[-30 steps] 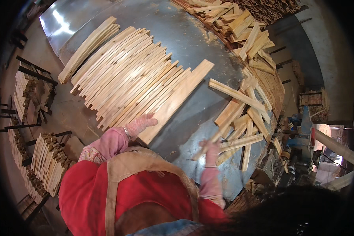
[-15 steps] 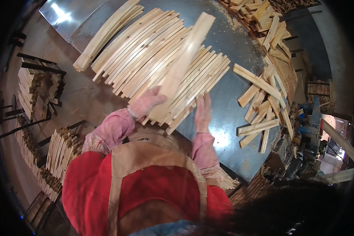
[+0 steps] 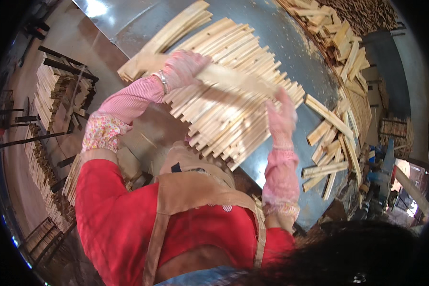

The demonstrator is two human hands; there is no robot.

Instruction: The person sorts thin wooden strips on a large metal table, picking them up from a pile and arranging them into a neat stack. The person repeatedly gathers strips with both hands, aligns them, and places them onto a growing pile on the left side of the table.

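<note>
Both my hands wear pink gloves. My left hand [image 3: 185, 66] grips one end of a wide pale wooden plank [image 3: 236, 78]. My right hand [image 3: 281, 117] holds its other end. The plank is lifted and blurred, lying crosswise above a long row of thin wooden slats [image 3: 224, 119] laid side by side on a grey metal table [image 3: 276, 35]. A red top and a tan apron fill the lower part of the view.
Loose slats [image 3: 333, 143] lie scattered on the table's right side. A heap of wood offcuts [image 3: 348, 40] runs along the far right edge. Stacks of slats [image 3: 52, 90] stand on racks at the left, with more stacks [image 3: 38, 167] on the floor below.
The wide plank lay along the row of slats; both hands have lifted it and swung it crosswise above the row. My arms have risen.
</note>
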